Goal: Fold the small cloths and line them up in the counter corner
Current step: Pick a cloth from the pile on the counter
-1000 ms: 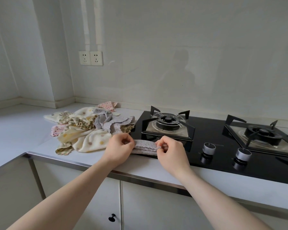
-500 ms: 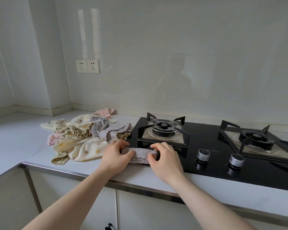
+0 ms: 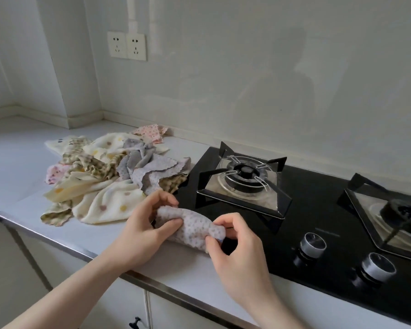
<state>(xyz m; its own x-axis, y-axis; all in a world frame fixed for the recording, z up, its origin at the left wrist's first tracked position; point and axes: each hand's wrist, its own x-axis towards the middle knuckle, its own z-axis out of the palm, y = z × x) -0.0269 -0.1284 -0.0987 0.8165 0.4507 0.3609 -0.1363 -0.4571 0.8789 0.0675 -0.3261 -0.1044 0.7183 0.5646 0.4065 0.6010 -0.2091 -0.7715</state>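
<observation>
Table [image 3: 14, 167] surface, pale and wide, runs from the 9 o'clock edge of the view toward 4 o'clock, with a steel strip along its front edge and white cabinet doors below. Set into it from the centre to 3 o'clock is a black glass gas hob [image 3: 318, 210] with 2 burners: the near burner [image 3: 244, 176] sits at about 1 o'clock from the hands, the other is cut off at the 3 o'clock edge. 2 round control knobs [image 3: 312, 244] stand at the hob's front, at 4 o'clock.

At 10 o'clock from the hands lies a loose pile of small cloths [image 3: 109, 179], cream, lilac, olive-checked and pink, crumpled over one another, with its right edge touching the hob. A double wall socket [image 3: 126, 45] is mounted above it at 11 o'clock.

Just in front of the pile, near the table's front edge and partly over the hob's corner, is a lilac dotted cloth [image 3: 192, 227], bunched into a narrow roll. The left hand [image 3: 144, 230] is clamped on its left end, fingers curled over the top and thumb beneath. The right hand [image 3: 235, 250] pinches its right end between thumb and fingertips.
</observation>
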